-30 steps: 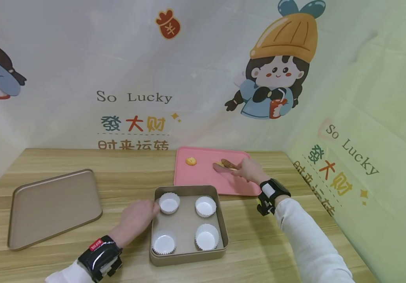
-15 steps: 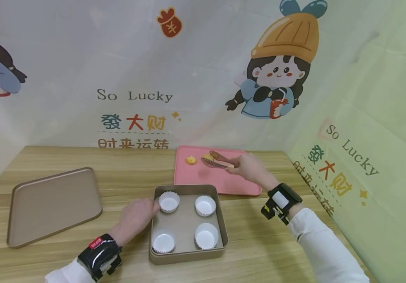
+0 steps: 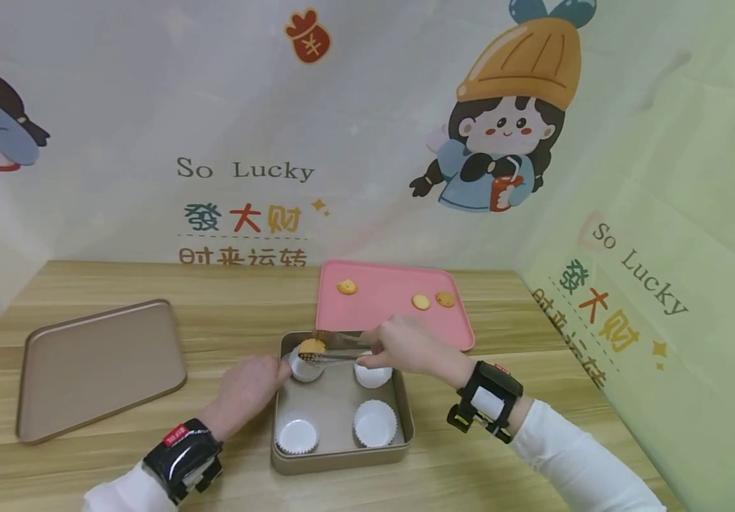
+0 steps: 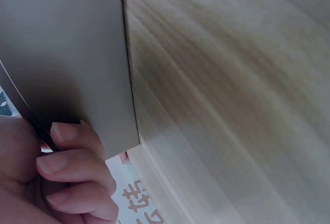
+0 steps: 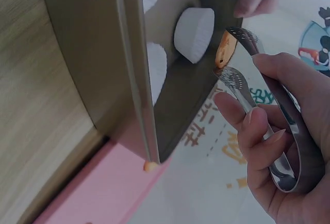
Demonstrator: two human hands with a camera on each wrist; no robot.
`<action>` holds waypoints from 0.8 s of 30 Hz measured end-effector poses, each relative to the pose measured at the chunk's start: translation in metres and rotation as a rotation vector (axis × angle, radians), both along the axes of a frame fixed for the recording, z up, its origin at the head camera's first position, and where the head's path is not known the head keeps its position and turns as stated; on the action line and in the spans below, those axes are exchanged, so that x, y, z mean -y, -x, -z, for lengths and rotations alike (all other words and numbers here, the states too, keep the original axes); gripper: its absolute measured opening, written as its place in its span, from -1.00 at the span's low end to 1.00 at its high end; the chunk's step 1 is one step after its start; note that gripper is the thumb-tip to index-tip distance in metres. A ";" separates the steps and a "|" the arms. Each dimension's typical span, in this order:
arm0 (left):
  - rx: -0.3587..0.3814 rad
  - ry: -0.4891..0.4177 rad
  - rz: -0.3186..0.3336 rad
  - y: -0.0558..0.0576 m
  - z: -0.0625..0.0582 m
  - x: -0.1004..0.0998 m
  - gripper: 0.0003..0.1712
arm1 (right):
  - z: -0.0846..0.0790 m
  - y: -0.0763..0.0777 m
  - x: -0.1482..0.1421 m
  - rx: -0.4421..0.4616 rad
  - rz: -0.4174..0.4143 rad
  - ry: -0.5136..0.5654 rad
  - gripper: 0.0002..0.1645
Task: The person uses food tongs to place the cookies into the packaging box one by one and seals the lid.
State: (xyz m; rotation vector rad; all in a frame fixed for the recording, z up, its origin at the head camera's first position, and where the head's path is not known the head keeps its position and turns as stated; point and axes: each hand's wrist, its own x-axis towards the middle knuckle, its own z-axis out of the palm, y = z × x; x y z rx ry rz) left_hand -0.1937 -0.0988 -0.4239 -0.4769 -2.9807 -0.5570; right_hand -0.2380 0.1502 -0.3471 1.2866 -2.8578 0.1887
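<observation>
My right hand (image 3: 406, 347) holds metal tongs (image 5: 309, 165), fingers and thumb wrapped round their arms. Pinched between the tong tips, a golden-brown cookie (image 5: 225, 50) is over the far-left white paper baking cup (image 3: 306, 370). That cup stands in a deep bronze baking pan (image 3: 342, 465). The other paper cups are at the pan's far right (image 3: 374, 374), near right (image 3: 374, 424) and near left (image 3: 298, 436). My left hand (image 3: 249, 391) grips the pan's left rim; in the left wrist view its fingers (image 4: 77, 165) curl against the outer wall.
Behind the pan lies a pink tray (image 3: 393, 274) with one cookie (image 3: 346, 287) at its left and two, a pale one (image 3: 421, 302) and a browner one (image 3: 446, 299), at its right. A flat bronze tray (image 3: 102, 370) sits at the left of the wooden table (image 3: 470, 441).
My right hand has carried the cookie in the tongs from the pink tray leftward and nearer, to above the far-left paper cup. My left hand has stayed on the pan's rim.
</observation>
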 end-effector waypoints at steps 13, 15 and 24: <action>0.013 -0.044 -0.034 0.001 0.001 -0.001 -0.57 | 0.010 0.004 0.019 -0.045 -0.017 -0.101 -0.72; 0.021 -0.047 -0.045 0.002 0.002 -0.002 -0.57 | 0.010 0.005 0.021 -0.043 -0.010 -0.109 -0.71; 0.050 -0.079 -0.079 0.002 0.004 -0.002 -0.55 | 0.008 0.004 0.028 -0.042 0.003 -0.149 -0.61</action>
